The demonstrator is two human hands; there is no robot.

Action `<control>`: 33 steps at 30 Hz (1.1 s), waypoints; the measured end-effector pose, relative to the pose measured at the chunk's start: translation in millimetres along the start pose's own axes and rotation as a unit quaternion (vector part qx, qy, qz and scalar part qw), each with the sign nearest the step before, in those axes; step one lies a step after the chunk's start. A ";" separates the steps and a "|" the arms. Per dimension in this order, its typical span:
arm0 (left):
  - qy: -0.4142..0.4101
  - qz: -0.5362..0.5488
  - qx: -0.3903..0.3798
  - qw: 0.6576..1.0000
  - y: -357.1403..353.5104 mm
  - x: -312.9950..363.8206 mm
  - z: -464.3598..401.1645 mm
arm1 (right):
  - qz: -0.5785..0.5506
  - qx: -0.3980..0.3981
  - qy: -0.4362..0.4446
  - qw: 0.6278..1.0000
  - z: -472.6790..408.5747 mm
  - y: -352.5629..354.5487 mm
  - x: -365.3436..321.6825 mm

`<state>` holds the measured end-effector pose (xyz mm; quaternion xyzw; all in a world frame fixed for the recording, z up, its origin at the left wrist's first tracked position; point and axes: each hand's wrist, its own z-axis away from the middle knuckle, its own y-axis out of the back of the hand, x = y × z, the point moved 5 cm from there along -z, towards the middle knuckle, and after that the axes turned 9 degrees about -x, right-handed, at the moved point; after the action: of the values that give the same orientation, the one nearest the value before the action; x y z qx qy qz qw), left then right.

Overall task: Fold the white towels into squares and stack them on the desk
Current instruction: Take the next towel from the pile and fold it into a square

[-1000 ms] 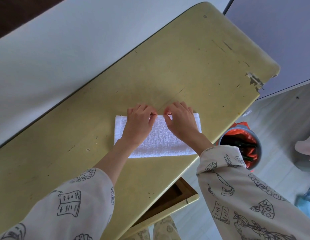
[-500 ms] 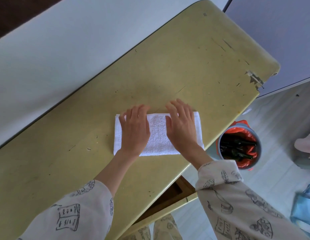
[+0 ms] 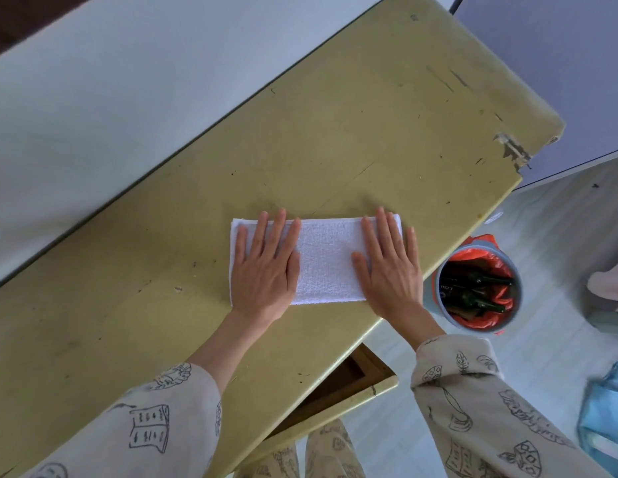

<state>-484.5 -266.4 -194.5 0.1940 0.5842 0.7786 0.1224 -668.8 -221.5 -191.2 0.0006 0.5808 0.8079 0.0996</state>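
Yellow scuffed surface (image 3: 352, 139), set against a pale wall; white towel (image 3: 326, 260) lies flat on it as a long folded strip, near the front edge, no stack of finished towels in view. Risks, as I judge them: strip is still oblong, one more fold due; lifting an end may let the layers slide apart and give a crooked square; right end sits close to the surface's edge, so a careless push could send it off toward the bin (image 3: 478, 288) of bottles on the floor below. Left hand (image 3: 266, 267) presses flat on the towel's left end, fingers (image 3: 276, 232) straight and spread, gripping nothing; right hand (image 3: 390, 267) likewise flat on the right end, little finger past the towel's edge; bare towel between them.
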 end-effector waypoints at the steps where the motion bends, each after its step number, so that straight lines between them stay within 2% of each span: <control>1: 0.000 0.000 0.000 1.000 0.0 -0.1 -0.6 | -0.004 -0.001 0.003 1.000 0.6 0.6 0.0; 3: 0.002 0.009 -0.005 1.000 0.1 -0.4 -0.9 | -0.042 0.011 0.002 0.999 2.3 4.2 0.4; 6: 0.020 0.055 0.000 0.998 4.4 -4.1 1.6 | -0.165 0.059 -0.026 0.984 10.7 14.8 10.9; 9: 0.080 0.134 0.032 0.987 11.6 -15.7 11.1 | -0.237 0.151 -0.084 0.956 26.0 28.9 27.7; 10: 0.110 0.161 0.045 0.980 12.9 -20.6 15.9 | -0.268 0.158 -0.111 0.944 28.9 32.7 31.2; 13: 0.173 0.214 0.064 0.959 11.7 -28.9 26.7 | -0.342 0.089 -0.189 0.916 24.2 34.5 37.7; 19: 0.171 0.205 0.056 0.962 7.5 -27.2 25.7 | -0.354 -0.010 -0.239 0.904 8.5 32.1 42.9; 26: 0.151 0.194 0.051 0.968 1.4 -28.8 30.3 | -0.373 -0.028 -0.258 0.891 9.2 36.2 42.7; 33: 0.151 0.179 0.045 0.971 1.0 -26.9 30.0 | -0.338 -0.018 -0.247 0.908 11.1 43.3 38.6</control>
<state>-447.0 -252.1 -190.5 0.1811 0.5864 0.7808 -0.1172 -712.3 -218.1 -151.4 0.0022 0.4883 0.7106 0.5066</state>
